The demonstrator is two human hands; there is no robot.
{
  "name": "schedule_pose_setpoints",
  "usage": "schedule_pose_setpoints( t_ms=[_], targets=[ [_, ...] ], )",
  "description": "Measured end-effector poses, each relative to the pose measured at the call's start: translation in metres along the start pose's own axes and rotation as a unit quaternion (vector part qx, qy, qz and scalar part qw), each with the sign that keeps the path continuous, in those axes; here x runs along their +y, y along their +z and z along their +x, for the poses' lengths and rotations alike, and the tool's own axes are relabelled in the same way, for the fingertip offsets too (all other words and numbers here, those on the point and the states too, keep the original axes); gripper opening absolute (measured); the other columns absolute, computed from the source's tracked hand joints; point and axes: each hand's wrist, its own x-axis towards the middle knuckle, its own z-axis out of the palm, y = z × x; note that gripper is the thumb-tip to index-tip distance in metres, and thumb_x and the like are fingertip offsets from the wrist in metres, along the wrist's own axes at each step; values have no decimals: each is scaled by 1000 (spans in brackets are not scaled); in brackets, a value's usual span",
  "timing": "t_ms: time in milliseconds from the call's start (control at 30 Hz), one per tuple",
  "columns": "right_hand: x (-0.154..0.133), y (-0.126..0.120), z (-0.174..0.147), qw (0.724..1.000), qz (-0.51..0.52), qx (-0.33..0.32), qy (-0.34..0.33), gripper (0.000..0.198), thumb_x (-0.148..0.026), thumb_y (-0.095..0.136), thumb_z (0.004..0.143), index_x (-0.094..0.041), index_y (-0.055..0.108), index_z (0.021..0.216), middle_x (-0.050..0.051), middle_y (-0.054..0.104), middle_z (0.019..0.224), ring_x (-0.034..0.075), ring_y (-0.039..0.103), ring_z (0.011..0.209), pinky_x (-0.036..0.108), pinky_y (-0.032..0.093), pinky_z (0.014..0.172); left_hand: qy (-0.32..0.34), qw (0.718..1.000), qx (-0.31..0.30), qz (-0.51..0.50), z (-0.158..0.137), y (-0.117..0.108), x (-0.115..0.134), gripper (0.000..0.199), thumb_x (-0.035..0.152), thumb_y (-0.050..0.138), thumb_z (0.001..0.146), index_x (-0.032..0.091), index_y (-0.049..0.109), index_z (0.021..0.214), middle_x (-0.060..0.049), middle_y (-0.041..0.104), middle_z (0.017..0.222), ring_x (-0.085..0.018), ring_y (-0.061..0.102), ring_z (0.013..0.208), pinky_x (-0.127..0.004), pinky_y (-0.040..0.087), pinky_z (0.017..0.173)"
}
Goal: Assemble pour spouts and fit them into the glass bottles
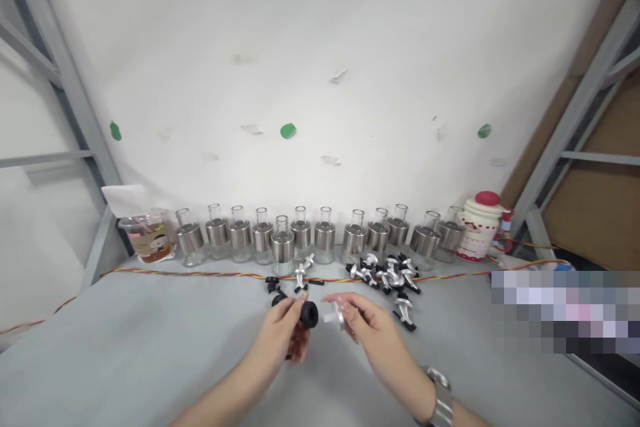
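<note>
My left hand [285, 325] is closed around a black ribbed rubber stopper [310, 314], whose round open end faces right. Across a small gap, my right hand [363, 320] pinches a silver pourer piece [337, 315] with a pale stem pointing left at the stopper. Just beyond the hands lie a black stopper [272, 283] and a silver pourer spout [301, 276]. A pile of silver and black pourer spouts [393, 275] sits to the right, with a single spout [405, 310] nearer me. Part of the left fingers is hidden behind the stopper.
Several glass bottles with steel sleeves [283, 243] stand in a row along the white wall. A plastic cup [149, 238] is at the left end, a cream jar with a red lid [480, 227] at the right. Twisted red-yellow wire [200, 273] crosses the grey table [125, 340].
</note>
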Motion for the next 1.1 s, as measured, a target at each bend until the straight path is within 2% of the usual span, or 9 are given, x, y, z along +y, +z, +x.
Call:
schedule_pose_setpoints(
  t_ms=[100,200,400,467,567,700,900,1000,1100],
  targets=[
    [2,7,-11,997,-43,37,-44,24,-39,48,81,-19,54,93,1,56,75,14,50,67,25,39,61,-38,999,3,-7,-5,9,-6,49,66,47,64,17,48,68,6,48,36,-8,42,24,-16,21,24],
    [11,11,-16,993,-83,51,-74,16,-35,48,82,-20,49,86,1,55,76,14,52,70,26,41,64,-67,998,3,0,-7,15,-14,55,70,40,64,17,50,72,6,47,32,-9,41,23,-16,24,24],
    [13,10,-21,965,-170,32,-198,7,-27,43,86,-20,47,86,1,54,76,13,54,71,25,45,65,-96,991,-89,6,-12,17,-20,62,75,27,66,17,49,66,5,47,32,-9,41,21,-17,22,22],
    [8,6,-22,944,-202,0,-263,9,-26,42,86,-20,47,92,3,56,81,14,54,74,26,46,67,-71,994,-79,-5,-13,15,-17,59,73,28,67,18,47,62,6,44,30,-8,38,20,-17,20,22],
    [3,0,-20,889,-282,-61,-355,20,-20,41,87,-18,45,107,7,58,91,17,53,82,30,47,72,-40,998,-40,-12,-12,12,-11,56,70,30,70,18,45,56,6,41,28,-7,35,20,-16,18,23],
    [2,-5,-14,826,-383,-63,-409,24,-12,38,87,-15,46,110,10,59,93,20,52,85,35,46,73,-41,999,-18,1,-16,12,-5,57,70,27,71,18,44,55,6,41,30,-7,34,22,-17,19,25],
    [2,3,-20,837,-382,-61,-388,20,-7,32,85,-15,50,91,7,55,75,18,48,68,32,44,61,65,995,16,71,-30,16,-4,48,60,30,79,20,39,54,7,36,34,-7,33,31,-18,27,33],
    [2,10,-27,838,-384,-47,-384,26,-2,28,82,-14,50,92,7,53,72,18,47,67,31,44,58,74,994,53,61,-31,15,-10,46,58,31,79,20,39,55,7,34,39,-8,33,35,-19,26,34],
    [3,14,-32,846,-373,-38,-378,30,1,27,79,-14,50,93,7,52,71,17,47,66,28,45,57,112,989,70,63,-32,13,-14,43,57,37,77,21,41,56,5,39,49,-10,39,45,-20,34,42]
  ],
)
